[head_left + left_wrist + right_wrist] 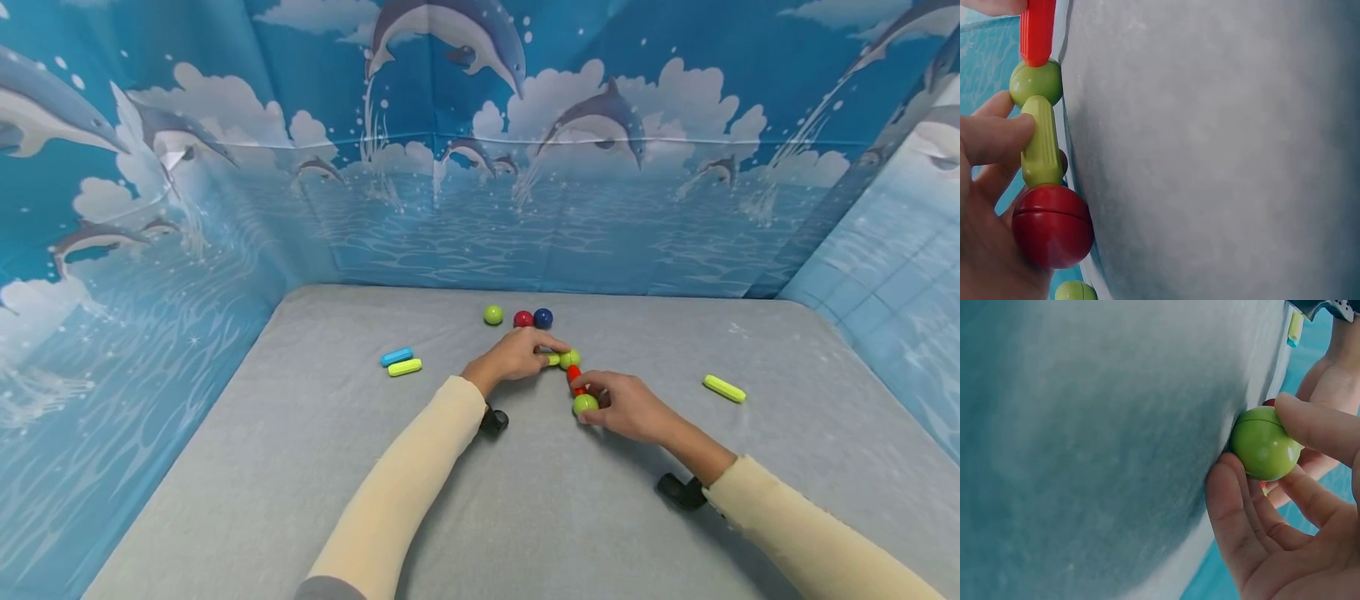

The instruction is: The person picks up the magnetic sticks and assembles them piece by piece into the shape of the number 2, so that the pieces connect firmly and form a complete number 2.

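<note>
My left hand (517, 354) pinches a yellow-green stick (1041, 144) between thumb and fingers. At the near end of that stick is a dark red ball (1054, 228), covered by the hand in the head view. The other end meets a green ball (570, 359), from which a red stick (575, 379) runs toward a second green ball (585, 405). Thumb and fingers of my right hand (626, 406) grip this second ball (1266, 444), with a finger along the red stick. The joined pieces form a bent chain low over the grey table.
Beyond the left hand sit a loose green ball (492, 314), a red ball (523, 319) and a blue ball (543, 318). A blue stick (397, 357) and a yellow stick (405, 367) lie left; another yellow stick (724, 388) lies right. A dolphin-print curtain (480, 217) surrounds the table.
</note>
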`<state>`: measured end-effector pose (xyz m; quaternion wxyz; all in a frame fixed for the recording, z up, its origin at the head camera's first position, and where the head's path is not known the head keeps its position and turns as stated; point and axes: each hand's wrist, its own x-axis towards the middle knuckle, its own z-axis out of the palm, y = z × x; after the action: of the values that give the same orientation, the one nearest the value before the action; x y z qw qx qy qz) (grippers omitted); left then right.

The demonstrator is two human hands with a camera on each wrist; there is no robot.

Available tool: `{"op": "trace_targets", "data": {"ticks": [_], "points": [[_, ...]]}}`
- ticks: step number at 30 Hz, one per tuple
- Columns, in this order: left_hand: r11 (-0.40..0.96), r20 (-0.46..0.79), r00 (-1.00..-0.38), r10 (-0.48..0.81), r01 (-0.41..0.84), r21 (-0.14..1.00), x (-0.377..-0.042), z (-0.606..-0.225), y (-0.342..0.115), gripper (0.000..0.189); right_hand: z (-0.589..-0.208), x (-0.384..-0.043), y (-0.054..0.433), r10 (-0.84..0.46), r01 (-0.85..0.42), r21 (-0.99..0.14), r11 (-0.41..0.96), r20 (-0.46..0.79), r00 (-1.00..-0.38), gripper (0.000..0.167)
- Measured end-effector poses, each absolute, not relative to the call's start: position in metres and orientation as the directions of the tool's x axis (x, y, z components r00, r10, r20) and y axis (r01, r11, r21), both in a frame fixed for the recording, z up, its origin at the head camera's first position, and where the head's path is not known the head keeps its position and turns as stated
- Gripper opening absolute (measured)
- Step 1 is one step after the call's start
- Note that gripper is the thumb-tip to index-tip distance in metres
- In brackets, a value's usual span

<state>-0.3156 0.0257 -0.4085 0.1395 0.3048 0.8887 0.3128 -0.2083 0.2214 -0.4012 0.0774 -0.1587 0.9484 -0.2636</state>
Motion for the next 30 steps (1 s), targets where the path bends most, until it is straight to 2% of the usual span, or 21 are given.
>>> {"op": "trace_targets", "data": {"ticks": [11, 17, 20, 30], "points": [[0.624, -0.067, -0.78, 0.622, 0.442, 0.645, -0.317, -0.408, 0.026, 0.043, -0.4, -0.211, 0.219, -0.328, -0.224, -0.546, 0.807, -0.099, -0.94, 0.044], [0.617, -0.022, -0.761, 0.649, 0.509, 0.601, -0.316, -0.401, 0.016, 0.04, -0.4, -0.211, 0.221, -0.327, -0.216, -0.556, 0.803, -0.107, -0.939, 0.043], [0.628, 0.006, -0.761, 0.648, 0.539, 0.562, -0.314, -0.39, -0.003, 0.039, -0.4, -0.211, 0.221, -0.325, -0.213, -0.561, 0.8, -0.107, -0.94, 0.042], [0.73, 0.047, -0.829, 0.557, 0.515, 0.45, -0.299, -0.367, -0.095, 0.034, -0.402, -0.21, 0.222, -0.324, -0.224, -0.57, 0.791, -0.078, -0.943, 0.023]]}}
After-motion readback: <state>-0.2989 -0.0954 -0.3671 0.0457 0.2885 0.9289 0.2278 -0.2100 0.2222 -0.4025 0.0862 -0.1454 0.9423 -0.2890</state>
